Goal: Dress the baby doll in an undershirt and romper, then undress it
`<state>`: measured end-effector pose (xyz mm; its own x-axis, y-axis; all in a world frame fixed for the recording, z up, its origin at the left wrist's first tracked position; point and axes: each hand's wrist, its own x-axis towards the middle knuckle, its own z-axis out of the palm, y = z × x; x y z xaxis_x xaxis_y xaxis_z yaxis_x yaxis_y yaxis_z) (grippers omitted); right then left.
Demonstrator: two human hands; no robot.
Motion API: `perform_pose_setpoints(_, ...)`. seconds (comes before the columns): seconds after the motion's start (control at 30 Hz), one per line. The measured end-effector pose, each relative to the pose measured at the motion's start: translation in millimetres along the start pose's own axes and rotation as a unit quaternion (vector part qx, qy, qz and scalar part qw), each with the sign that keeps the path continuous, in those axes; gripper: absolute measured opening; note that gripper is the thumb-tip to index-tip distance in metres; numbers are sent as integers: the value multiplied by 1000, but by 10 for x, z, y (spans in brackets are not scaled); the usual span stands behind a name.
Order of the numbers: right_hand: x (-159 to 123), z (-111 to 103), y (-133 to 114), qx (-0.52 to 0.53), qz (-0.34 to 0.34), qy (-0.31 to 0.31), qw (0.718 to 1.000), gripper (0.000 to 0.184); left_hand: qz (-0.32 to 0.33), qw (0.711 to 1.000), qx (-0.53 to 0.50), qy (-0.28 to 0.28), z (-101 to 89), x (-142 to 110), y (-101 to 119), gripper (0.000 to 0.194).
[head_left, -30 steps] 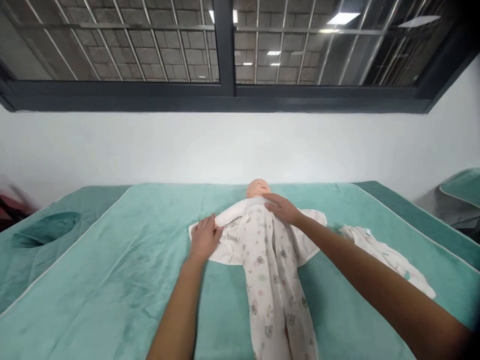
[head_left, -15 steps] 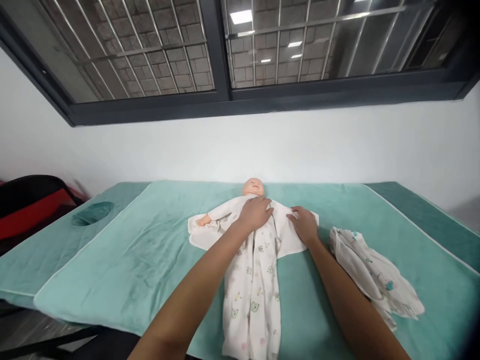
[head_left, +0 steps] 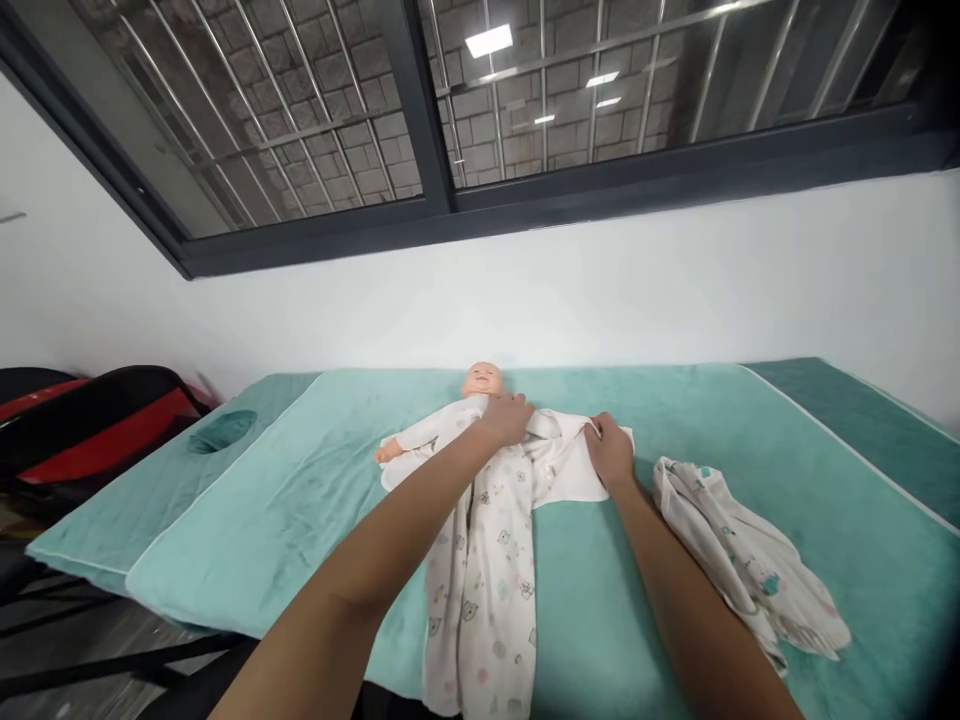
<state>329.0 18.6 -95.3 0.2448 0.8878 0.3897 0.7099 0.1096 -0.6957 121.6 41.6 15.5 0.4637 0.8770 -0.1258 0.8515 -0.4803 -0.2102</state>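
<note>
A baby doll [head_left: 481,380] lies on its back on a teal padded table [head_left: 315,480], dressed in a white printed sleepsuit [head_left: 484,560] whose legs hang over the near edge. My left hand [head_left: 508,417] rests on the doll's chest just below the chin, fingers curled on the cloth. My right hand [head_left: 609,452] pinches the right flap of the white garment [head_left: 570,470] spread beside the doll. The doll's bare left-side arm [head_left: 390,452] sticks out to the side.
A crumpled white printed cloth [head_left: 742,550] lies on the table to the right. A face hole [head_left: 221,432] is in the table's left part. A black and red object [head_left: 90,420] stands at the far left. A white wall and barred window are behind.
My left hand stayed on the doll's chest. My right hand closed on the garment's right flap and bunched it slightly. The view shifted left, showing more of the black and red object.
</note>
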Motion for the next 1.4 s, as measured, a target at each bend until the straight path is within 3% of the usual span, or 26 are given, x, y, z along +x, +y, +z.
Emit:
perform_pose_setpoints(0.17, 21, 36, 24, 19, -15, -3, 1000, 19, 49, 998, 8, 23, 190, 214, 333, 30)
perform_pose_setpoints(0.27, 35, 45, 32, 28, -35, -9, 999, 18, 60, 998, 14, 29, 211, 238, 367, 29)
perform_pose_setpoints(0.47, 24, 18, 23, 72, 4, 19, 997, 16, 76, 995, 35, 51, 14, 18, 81, 29)
perform_pose_setpoints(0.6, 25, -3, 34, 128, 38, 37, 990, 16, 61, 994, 46, 72, -140, -158, -162, 31)
perform_pose_setpoints(0.7, 35, -10, 46, 173, 61, 48, 982, 16, 38, 995, 47, 82, -200, -254, -221, 34)
perform_pose_setpoints(0.77, 38, -10, 48, 200, 70, 47, 976, 17, 28, 995, 42, 87, -199, -279, -130, 32)
perform_pose_setpoints(0.87, 36, -11, 46, 246, 66, 34, 966, 20, 35, 995, 23, 95, -139, -224, 181, 26)
perform_pose_setpoints(1.0, 35, -24, 64, 303, 63, 48, 950, 37, 36, 993, -19, 114, -59, -96, 556, 29)
perform_pose_setpoints(1.07, 35, -31, 73, 315, 69, 62, 945, 45, 33, 990, -45, 127, -37, -145, 566, 30)
perform_pose_setpoints(1.17, 25, -43, 56, 310, 67, 70, 946, 47, 24, 984, -80, 158, 41, -451, 315, 30)
perform_pose_setpoints(1.23, -2, -62, 14, 296, 60, 73, 950, 39, -9, 971, -122, 204, 163, -757, 39, 31)
perform_pose_setpoints(1.27, -27, -75, -19, 282, 47, 71, 956, 33, -40, 951, -180, 250, 250, -909, -105, 29)
perform_pose_setpoints(1.33, -110, -102, -111, 219, -23, 53, 974, 23, -107, 889, -309, 321, 465, -1161, -367, 28)
perform_pose_setpoints(1.4, -241, -105, -239, 132, -132, 20, 982, 19, -170, 811, -449, 333, 708, -1292, -554, 32)
